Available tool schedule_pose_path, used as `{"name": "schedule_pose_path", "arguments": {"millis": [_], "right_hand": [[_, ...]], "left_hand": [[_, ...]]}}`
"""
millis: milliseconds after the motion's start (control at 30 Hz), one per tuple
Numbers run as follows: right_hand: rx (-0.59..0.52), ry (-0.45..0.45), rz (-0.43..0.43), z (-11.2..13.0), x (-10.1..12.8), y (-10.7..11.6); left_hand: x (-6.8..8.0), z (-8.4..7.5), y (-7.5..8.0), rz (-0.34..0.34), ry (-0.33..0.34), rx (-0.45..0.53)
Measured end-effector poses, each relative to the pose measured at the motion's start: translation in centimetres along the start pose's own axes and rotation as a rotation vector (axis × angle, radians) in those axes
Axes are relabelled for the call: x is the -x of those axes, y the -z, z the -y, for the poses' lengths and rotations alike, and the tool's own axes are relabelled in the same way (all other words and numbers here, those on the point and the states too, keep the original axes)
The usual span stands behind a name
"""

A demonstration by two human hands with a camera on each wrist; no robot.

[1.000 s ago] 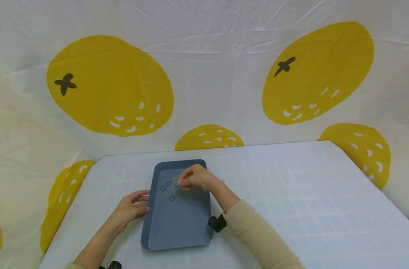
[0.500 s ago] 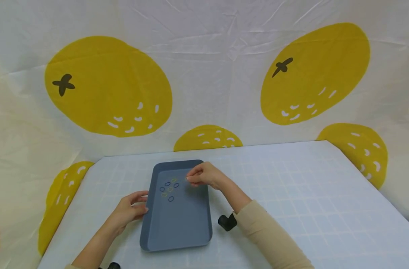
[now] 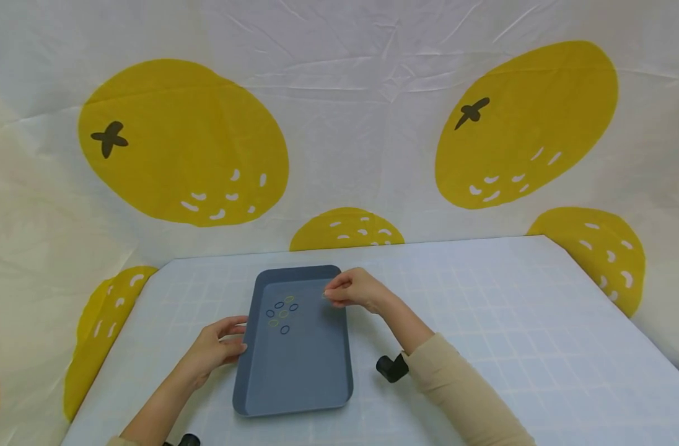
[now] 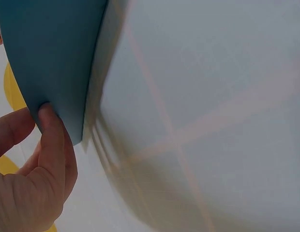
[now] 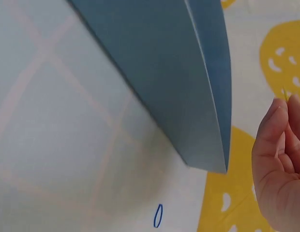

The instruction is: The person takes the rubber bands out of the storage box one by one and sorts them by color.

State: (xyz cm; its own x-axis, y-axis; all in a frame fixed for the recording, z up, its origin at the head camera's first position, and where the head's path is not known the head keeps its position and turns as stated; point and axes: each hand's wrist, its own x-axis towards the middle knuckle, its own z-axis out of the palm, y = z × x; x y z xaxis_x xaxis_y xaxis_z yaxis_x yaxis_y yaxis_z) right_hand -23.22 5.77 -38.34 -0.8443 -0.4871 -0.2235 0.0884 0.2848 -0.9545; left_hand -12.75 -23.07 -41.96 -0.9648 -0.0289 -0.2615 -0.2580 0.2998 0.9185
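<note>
A blue-grey tray (image 3: 300,384) lies on the table, with several thin blue and yellow rubber bands (image 3: 285,329) loose on its far left part. My left hand (image 3: 217,347) touches the tray's left side from outside; in the left wrist view the thumb tip (image 4: 47,110) rests against the outer wall. Over the tray's right rim hovers my right hand (image 3: 355,290). Its thumb and forefinger pinch something thin and yellow, seen in the right wrist view as a sliver of yellow rubber band (image 5: 285,93); the rest is hidden by the fingers.
A blue rubber band (image 5: 158,216) lies on the table outside the tray in the right wrist view. The pale checked cloth (image 3: 484,322) covers the table. Behind hangs a white sheet (image 3: 362,136) with large yellow fruit shapes. Black wrist cameras (image 3: 392,368) sit under the forearms.
My right hand has moved right, from above the rubber bands to the tray's right rim, fingertips still pinched. The left hand, the tray and the bands in it have stayed put.
</note>
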Motion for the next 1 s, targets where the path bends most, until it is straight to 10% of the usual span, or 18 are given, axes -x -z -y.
{"name": "schedule_pose_path", "arguments": {"millis": [1000], "right_hand": [[-0.01, -0.056, -0.05, -2.3, 2.7, 4.9]], "left_hand": [[0.2, -0.3, 0.2, 0.013, 0.0, 0.0]]}}
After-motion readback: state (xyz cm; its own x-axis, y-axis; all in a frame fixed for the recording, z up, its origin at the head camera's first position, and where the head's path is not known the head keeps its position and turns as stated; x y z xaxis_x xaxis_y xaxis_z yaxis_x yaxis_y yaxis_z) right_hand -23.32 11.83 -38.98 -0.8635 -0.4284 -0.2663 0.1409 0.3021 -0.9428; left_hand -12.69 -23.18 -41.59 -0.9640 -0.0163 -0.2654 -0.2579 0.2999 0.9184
